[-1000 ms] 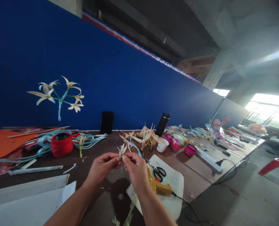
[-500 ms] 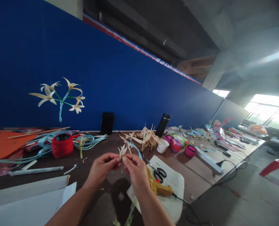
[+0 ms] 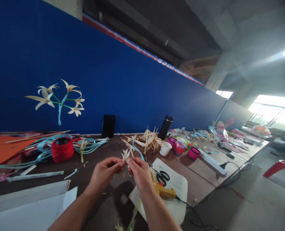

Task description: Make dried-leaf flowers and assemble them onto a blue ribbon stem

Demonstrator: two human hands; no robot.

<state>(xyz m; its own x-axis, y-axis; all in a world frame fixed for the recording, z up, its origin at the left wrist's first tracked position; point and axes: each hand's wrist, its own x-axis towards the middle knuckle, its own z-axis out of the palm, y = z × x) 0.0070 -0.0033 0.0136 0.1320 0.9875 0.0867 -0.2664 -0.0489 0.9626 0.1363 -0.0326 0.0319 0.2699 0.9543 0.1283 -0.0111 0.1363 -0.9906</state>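
Between my fingertips, above the middle of the dark table, is a small pale flower (image 3: 125,155) with pointed petals spread upward. My left hand (image 3: 106,171) pinches its base from the left. From the right, my right hand (image 3: 139,171) closes thumb and finger on the same base. The fingers partly cover the flower's lower end. Beside my right hand lie a yellow glue gun (image 3: 166,192) and black-handled scissors (image 3: 163,177), both on a sheet of paper (image 3: 179,186). Beyond my hands sits a pile of dried husk strips (image 3: 150,141).
A stem of pale flowers (image 3: 60,104) stands at the left by the blue partition (image 3: 123,80). Nearby are a red spool (image 3: 62,150) and blue ribbon. A phone (image 3: 108,126), a black bottle (image 3: 165,127) and a white cup (image 3: 165,149) stand farther back. A cord trails right.
The view has shifted slightly. Both hands keep their pinch on the flower, with only small finger movement; the petals look a little more upright.
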